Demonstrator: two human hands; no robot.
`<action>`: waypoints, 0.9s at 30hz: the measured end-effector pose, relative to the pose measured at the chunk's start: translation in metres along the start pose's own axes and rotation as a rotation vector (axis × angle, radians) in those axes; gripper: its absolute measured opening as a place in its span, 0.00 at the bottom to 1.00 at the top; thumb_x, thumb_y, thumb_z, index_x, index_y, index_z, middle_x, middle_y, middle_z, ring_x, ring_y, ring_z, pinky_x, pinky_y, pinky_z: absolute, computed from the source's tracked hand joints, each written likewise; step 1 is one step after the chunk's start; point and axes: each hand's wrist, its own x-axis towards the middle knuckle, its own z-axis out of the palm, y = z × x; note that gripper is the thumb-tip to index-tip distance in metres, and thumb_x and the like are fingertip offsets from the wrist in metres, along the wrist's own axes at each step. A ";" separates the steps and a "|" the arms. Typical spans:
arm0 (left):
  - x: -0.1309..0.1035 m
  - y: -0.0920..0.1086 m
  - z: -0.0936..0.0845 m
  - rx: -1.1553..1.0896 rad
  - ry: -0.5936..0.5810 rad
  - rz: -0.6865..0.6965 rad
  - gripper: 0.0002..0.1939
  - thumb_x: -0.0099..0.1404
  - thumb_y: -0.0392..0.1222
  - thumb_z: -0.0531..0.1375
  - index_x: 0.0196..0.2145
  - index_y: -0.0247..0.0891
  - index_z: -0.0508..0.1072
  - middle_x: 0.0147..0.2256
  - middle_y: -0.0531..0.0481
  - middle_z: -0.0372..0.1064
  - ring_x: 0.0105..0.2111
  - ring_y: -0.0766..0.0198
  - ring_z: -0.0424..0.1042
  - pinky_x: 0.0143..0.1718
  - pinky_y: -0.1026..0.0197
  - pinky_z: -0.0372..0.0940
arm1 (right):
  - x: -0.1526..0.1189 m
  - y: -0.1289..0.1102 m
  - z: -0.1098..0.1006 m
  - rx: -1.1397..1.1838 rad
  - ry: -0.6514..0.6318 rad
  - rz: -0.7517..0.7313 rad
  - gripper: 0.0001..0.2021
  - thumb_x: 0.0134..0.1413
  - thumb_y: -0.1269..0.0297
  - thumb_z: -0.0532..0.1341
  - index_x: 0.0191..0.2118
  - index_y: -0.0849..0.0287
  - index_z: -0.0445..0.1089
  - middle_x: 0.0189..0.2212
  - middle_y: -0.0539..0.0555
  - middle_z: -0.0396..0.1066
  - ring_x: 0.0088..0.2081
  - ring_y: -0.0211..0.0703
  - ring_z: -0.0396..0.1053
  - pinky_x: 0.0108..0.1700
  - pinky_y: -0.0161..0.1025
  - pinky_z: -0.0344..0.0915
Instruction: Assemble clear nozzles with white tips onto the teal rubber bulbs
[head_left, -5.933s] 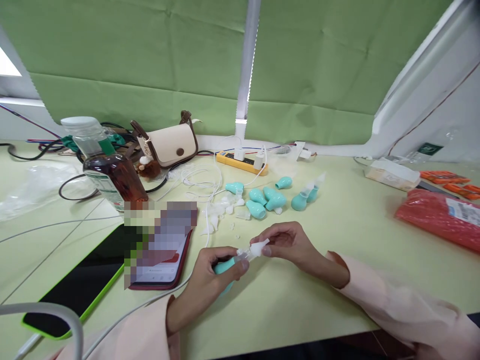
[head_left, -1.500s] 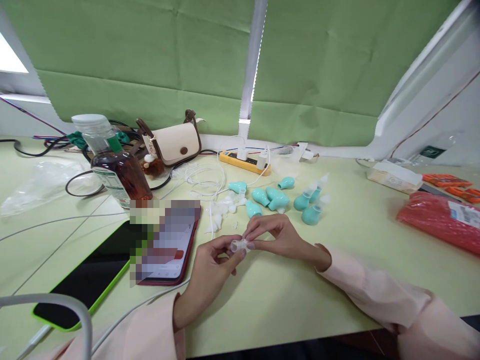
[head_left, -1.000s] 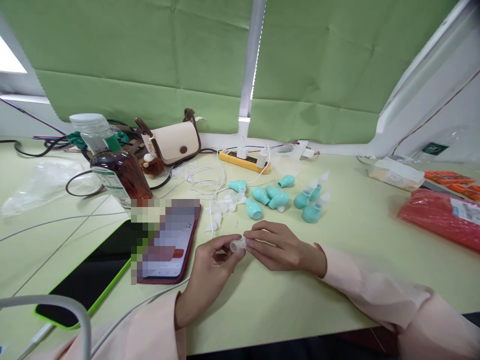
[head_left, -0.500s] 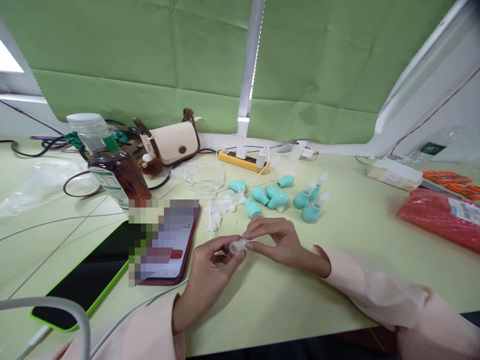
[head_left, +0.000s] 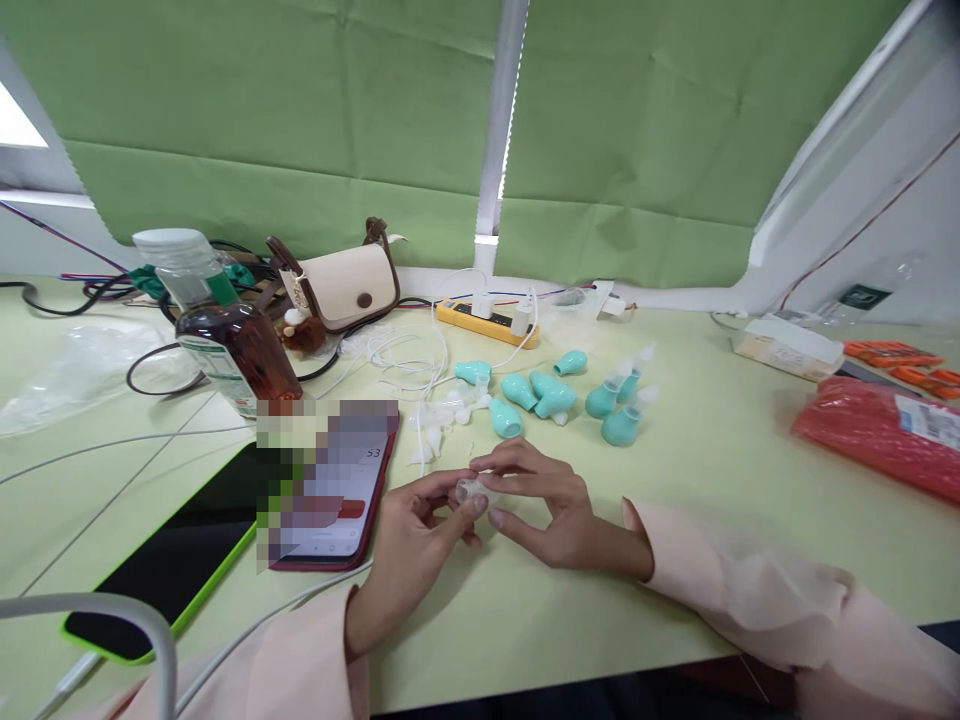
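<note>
Between the fingers and thumb of my left hand (head_left: pixel 427 530) is a small translucent plastic piece (head_left: pixel 474 489). My right hand (head_left: pixel 551 510) touches the piece's right side with its fingertips, its thumb a little apart from the fingers below. Beyond my hands lie several turquoise bulb-shaped pieces (head_left: pixel 553 396). To their right stand more turquoise bulbs (head_left: pixel 620 425) with translucent tips on them. Small clear plastic bits (head_left: pixel 450 408) are scattered to the left of the bulbs.
At the left are a phone with a lit screen (head_left: pixel 364 490), a green-edged phone (head_left: pixel 187 540) and a dark bottle (head_left: pixel 240 350). Behind are a cream handbag (head_left: pixel 349 285) and a yellow power strip (head_left: pixel 487 322). A red package (head_left: pixel 877 430) lies at the right.
My right hand's fingers have spread and shifted slightly left over the translucent piece, and its thumb has moved away from it. My left hand still holds the piece.
</note>
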 end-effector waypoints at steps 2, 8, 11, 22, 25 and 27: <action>-0.001 0.001 0.000 -0.011 0.004 0.003 0.11 0.50 0.37 0.62 0.34 0.32 0.72 0.22 0.53 0.67 0.19 0.69 0.68 0.22 0.67 0.67 | 0.000 -0.001 0.001 0.203 -0.011 0.181 0.15 0.44 0.74 0.60 0.40 0.53 0.70 0.41 0.55 0.67 0.43 0.44 0.64 0.44 0.47 0.63; -0.002 -0.001 0.000 -0.027 -0.011 0.074 0.13 0.51 0.37 0.61 0.36 0.33 0.71 0.29 0.49 0.69 0.23 0.66 0.69 0.25 0.63 0.70 | 0.003 0.001 0.001 0.653 0.029 0.632 0.11 0.44 0.65 0.62 0.38 0.54 0.71 0.37 0.52 0.71 0.39 0.42 0.67 0.44 0.45 0.62; -0.002 -0.003 0.000 0.066 -0.045 0.116 0.12 0.53 0.37 0.60 0.37 0.34 0.72 0.28 0.50 0.68 0.23 0.66 0.68 0.25 0.64 0.69 | 0.004 0.001 0.001 0.650 0.008 0.749 0.15 0.40 0.63 0.64 0.39 0.59 0.71 0.31 0.53 0.73 0.35 0.42 0.69 0.41 0.43 0.64; -0.011 -0.007 -0.001 0.358 -0.092 0.344 0.09 0.57 0.36 0.57 0.36 0.37 0.72 0.27 0.49 0.69 0.23 0.67 0.67 0.25 0.64 0.65 | 0.007 -0.001 -0.006 0.757 -0.106 0.897 0.08 0.34 0.68 0.67 0.27 0.64 0.73 0.21 0.52 0.73 0.26 0.38 0.70 0.33 0.36 0.65; -0.011 -0.007 -0.002 0.420 -0.108 0.373 0.08 0.57 0.36 0.57 0.36 0.36 0.72 0.25 0.50 0.68 0.23 0.67 0.67 0.25 0.64 0.65 | 0.007 -0.001 -0.004 0.779 -0.100 0.918 0.07 0.33 0.69 0.67 0.26 0.64 0.73 0.20 0.51 0.73 0.25 0.36 0.70 0.32 0.34 0.65; -0.009 -0.006 -0.002 0.404 -0.096 0.389 0.08 0.56 0.35 0.57 0.36 0.36 0.72 0.25 0.50 0.68 0.22 0.67 0.67 0.25 0.65 0.65 | 0.007 0.000 -0.004 0.822 -0.099 0.913 0.08 0.34 0.70 0.67 0.28 0.63 0.73 0.22 0.51 0.73 0.26 0.36 0.70 0.33 0.34 0.65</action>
